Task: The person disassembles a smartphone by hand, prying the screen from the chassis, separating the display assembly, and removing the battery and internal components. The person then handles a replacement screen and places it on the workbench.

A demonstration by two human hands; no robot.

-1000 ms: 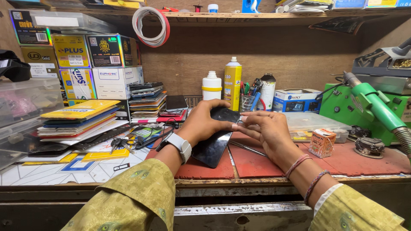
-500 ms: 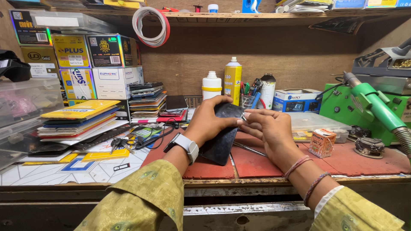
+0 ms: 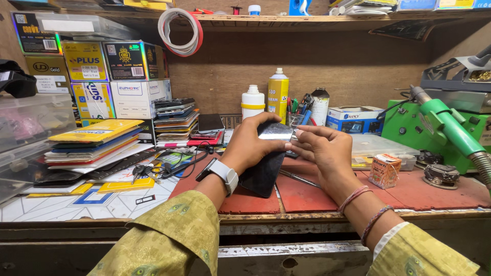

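A dark phone [image 3: 267,168] stands tilted on its lower end on the red mat [image 3: 307,197]. My left hand [image 3: 250,145], with a white watch on the wrist, wraps around its upper left side. My right hand [image 3: 325,151] meets it from the right, its fingertips pressed on the phone's top right corner. The phone's glossy face reflects light near the top. Both sleeves are yellow-green.
Stacked boxes and flat packs [image 3: 97,138] fill the left. A white bottle [image 3: 252,102], yellow spray can [image 3: 278,94] and pot of tools [image 3: 302,110] stand behind the hands. A green machine with hose [image 3: 445,125] and a small carton [image 3: 384,171] are at right. Keys [image 3: 143,171] lie left.
The phone has been raised from lying low on the mat to standing more upright. My left hand shifted up along it and my right fingertips moved onto its top corner.
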